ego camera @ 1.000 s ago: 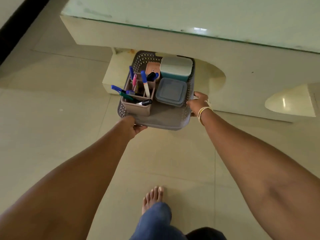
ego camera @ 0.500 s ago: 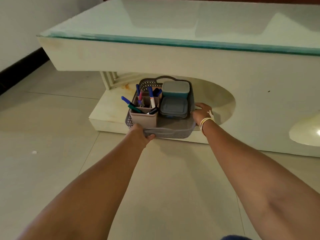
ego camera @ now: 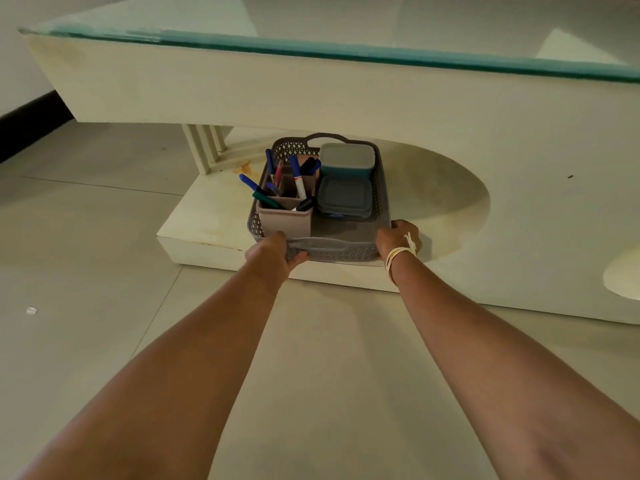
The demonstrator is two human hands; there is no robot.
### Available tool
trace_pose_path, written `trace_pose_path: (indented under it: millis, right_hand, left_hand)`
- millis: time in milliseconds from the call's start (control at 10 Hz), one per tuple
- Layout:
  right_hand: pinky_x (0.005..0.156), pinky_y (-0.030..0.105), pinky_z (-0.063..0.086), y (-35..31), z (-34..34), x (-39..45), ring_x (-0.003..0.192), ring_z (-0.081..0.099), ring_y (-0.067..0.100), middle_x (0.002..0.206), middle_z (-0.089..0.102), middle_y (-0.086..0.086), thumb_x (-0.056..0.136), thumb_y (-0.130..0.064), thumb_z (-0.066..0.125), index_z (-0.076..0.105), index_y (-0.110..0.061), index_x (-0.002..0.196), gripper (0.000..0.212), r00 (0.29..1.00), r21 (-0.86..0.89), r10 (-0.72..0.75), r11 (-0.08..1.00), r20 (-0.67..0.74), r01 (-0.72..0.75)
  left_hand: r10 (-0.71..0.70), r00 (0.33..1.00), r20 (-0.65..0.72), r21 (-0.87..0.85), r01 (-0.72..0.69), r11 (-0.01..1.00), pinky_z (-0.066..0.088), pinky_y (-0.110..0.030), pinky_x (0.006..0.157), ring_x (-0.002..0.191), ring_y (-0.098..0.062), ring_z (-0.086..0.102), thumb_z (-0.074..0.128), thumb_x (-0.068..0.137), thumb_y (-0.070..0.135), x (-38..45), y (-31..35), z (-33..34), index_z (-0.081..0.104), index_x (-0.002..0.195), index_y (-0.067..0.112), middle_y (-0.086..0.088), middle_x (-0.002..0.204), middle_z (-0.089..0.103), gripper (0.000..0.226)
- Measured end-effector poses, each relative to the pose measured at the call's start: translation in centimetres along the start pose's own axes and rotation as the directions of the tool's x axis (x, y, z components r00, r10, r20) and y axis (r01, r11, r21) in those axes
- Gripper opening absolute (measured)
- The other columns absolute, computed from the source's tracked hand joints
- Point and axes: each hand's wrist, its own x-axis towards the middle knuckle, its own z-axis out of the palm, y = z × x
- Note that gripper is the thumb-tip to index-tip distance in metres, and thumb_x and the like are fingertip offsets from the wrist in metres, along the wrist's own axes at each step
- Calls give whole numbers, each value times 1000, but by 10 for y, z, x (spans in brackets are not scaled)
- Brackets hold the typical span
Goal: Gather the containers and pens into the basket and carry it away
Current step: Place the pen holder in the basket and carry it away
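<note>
A grey perforated basket (ego camera: 346, 251) rests on the low cream shelf (ego camera: 204, 220) under the glass-topped table. Inside it on the left stands a tan pen holder (ego camera: 285, 218) with several pens (ego camera: 298, 178) sticking up. On its right lie a flat grey lidded container (ego camera: 344, 199) and, behind that, a taller teal one (ego camera: 346, 159). My left hand (ego camera: 273, 254) grips the basket's near rim at the front-left corner. My right hand (ego camera: 396, 239) holds the near right corner.
The table's thick cream apron (ego camera: 346, 95) and green glass edge (ego camera: 311, 51) overhang the basket closely. A ribbed table leg (ego camera: 204, 147) stands behind on the left. Pale tiled floor (ego camera: 86, 254) spreads below, with a small white speck (ego camera: 31, 310) at the left.
The basket has gone from being held above the floor to sitting on the low shelf under the table. My view has dropped lower, and both hands stay on the basket's near end.
</note>
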Motion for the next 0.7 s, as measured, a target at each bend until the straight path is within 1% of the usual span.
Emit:
trace_pose_path:
  millis: [100,200,300,400,500,600,700]
  right_hand:
    - [70,25,39,-1,4,5,78,52,32,84,61,12,84,-10,53,72,-9,94,21,1000,18,9,1000,-22,-9]
    - [72,28,43,-1,8,7,83,56,34,83,62,12,82,-15,55,71,-12,88,18,999,41,23,999,-27,-22]
    - [86,34,48,-2,7,-8,106,60,39,112,67,19,85,-28,55,65,-6,114,37,994,89,106,990,11,-106]
    - [95,36,41,-15,-3,-57,125,51,38,137,50,20,84,-28,60,35,-3,143,68,989,-69,137,989,63,-132]
    - [108,41,38,-28,-17,-90,134,42,39,146,37,20,84,-27,58,18,-4,150,80,974,-341,166,934,156,-105]
    - [112,42,34,-66,-55,-146,139,35,35,150,33,16,86,-26,55,15,-9,150,78,919,-507,197,862,341,3]
    - [106,42,39,-101,-96,-179,134,41,35,143,42,15,84,-23,55,29,-9,141,63,901,-541,206,840,381,36]
  left_hand:
    - [10,999,-37,55,-8,998,63,-39,67,100,-36,68,63,89,9,5,0,2,47,127,15,-19,121,61,42]
    - [29,999,-34,58,-27,998,63,-38,67,97,-33,69,66,89,19,5,4,1,46,128,15,-19,121,62,44]
    - [17,1000,-5,194,-16,981,61,-42,74,107,-33,65,61,87,49,-18,8,-5,38,136,13,-19,128,59,65]
    - [90,994,-65,640,-27,768,53,-50,93,118,-36,58,42,92,61,-65,12,-15,27,145,11,-20,136,53,74]
    - [181,983,-9,853,-87,515,48,-48,98,125,-39,51,34,97,55,-98,14,-16,25,147,8,-20,142,46,69]
    - [224,971,87,945,-152,290,42,-44,98,128,-38,47,31,101,47,-176,22,-16,28,145,6,-21,143,46,60]
    - [217,972,89,972,-133,195,42,-44,96,125,-38,49,28,102,45,-238,39,-16,36,139,5,-22,139,48,56]
